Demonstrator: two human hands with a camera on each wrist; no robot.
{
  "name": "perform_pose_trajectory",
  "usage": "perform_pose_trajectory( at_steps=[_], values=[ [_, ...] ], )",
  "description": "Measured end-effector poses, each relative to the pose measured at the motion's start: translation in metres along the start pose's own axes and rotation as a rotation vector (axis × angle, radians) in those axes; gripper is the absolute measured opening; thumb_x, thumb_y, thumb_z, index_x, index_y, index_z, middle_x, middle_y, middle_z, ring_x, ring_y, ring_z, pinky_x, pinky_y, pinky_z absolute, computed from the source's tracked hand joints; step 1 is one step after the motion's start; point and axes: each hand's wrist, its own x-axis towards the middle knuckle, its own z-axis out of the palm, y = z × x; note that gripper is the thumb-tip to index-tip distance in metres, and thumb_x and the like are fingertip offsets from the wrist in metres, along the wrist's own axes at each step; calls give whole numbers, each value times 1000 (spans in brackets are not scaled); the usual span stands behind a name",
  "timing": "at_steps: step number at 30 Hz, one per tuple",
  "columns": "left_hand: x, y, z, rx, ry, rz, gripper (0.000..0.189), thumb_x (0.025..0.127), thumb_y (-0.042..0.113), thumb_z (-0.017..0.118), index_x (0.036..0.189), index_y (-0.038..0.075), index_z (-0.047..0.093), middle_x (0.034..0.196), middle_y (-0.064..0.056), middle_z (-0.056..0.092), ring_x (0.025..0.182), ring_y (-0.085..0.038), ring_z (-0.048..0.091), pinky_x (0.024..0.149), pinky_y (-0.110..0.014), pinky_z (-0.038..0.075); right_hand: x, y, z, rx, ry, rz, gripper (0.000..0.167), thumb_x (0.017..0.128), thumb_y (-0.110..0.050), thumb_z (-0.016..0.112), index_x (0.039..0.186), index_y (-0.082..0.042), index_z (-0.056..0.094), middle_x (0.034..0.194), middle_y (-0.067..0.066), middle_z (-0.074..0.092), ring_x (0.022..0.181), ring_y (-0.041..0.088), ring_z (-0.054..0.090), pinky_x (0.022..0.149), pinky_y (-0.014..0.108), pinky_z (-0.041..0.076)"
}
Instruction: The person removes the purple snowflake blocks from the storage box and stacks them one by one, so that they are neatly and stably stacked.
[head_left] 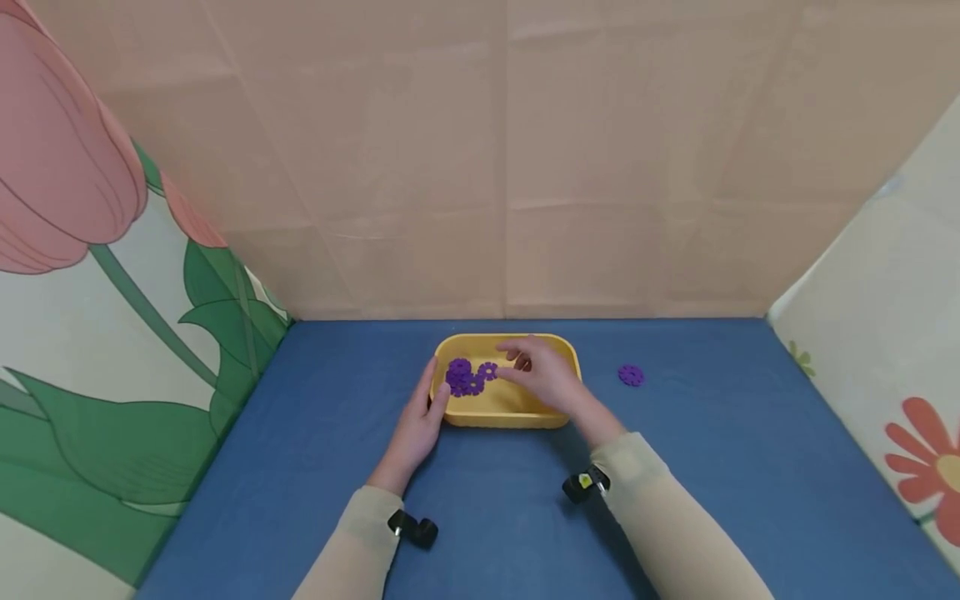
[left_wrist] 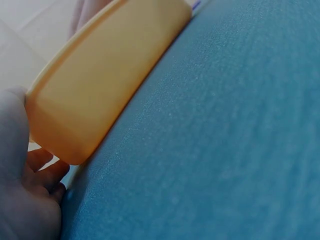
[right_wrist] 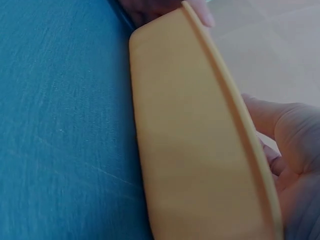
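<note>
Several purple snowflake discs (head_left: 459,379) lie clustered in the left part of a shallow yellow tray (head_left: 525,403). My left hand (head_left: 417,421) grips the tray's left end, its thumb on the rim. In the left wrist view, fingers (left_wrist: 50,175) curl at the tray's lower corner. Above the tray's interior is my right hand (head_left: 546,377), thumb and forefinger apart with no disc between them. A single disc (head_left: 488,371) at the cluster's edge sits close to the thumb tip; whether they touch I cannot tell. In the right wrist view the tray wall hides part of the right hand (right_wrist: 295,150).
One more purple disc (head_left: 631,375) lies on the blue tabletop (head_left: 495,508), right of the tray. Behind the table rises a plain beige backdrop (head_left: 502,167). Flower-printed panels (head_left: 150,442) stand at both sides.
</note>
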Motion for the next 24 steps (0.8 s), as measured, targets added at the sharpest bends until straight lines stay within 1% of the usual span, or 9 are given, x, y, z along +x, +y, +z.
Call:
perform_pose_trajectory(
  at_steps=[4, 8, 11, 15, 24],
  values=[
    [0, 0, 0, 1, 0, -6, 85, 109, 77, 38, 179, 32, 20, 182, 3, 24, 167, -28, 22, 134, -59, 20, 5, 1, 6, 9, -35, 55, 44, 104, -19, 82, 144, -4, 72, 124, 20, 72, 104, 27, 67, 90, 47, 59],
    [0, 0, 0, 4, -2, -11, 82, 109, 78, 38, 178, 38, 19, 182, 4, 24, 167, -27, 21, 134, -59, 20, 11, -1, 9, -10, -67, 89, 44, 105, -22, 81, 145, -7, 72, 125, 19, 72, 106, 28, 67, 92, 48, 59],
    [0, 0, 0, 1, -4, -9, 82, 109, 78, 38, 178, 39, 19, 182, 5, 24, 167, -27, 21, 134, -59, 20, 14, 1, 11, -38, -100, 93, 45, 105, -22, 81, 146, -7, 71, 123, 17, 73, 105, 27, 67, 91, 47, 59],
    [0, 1, 1, 2, -6, -8, 83, 109, 78, 38, 179, 36, 19, 182, 4, 24, 167, -28, 22, 133, -61, 20, 17, 6, 13, -71, -150, 81, 46, 105, -21, 81, 147, -7, 71, 120, 14, 74, 104, 26, 68, 91, 47, 59],
    [0, 4, -1, 2, -7, -8, 82, 110, 77, 38, 179, 36, 19, 182, 4, 24, 167, -28, 21, 133, -60, 20, 19, 10, 16, -70, -192, 121, 46, 106, -23, 79, 148, -8, 69, 124, 14, 73, 110, 28, 67, 100, 50, 58]
  ],
)
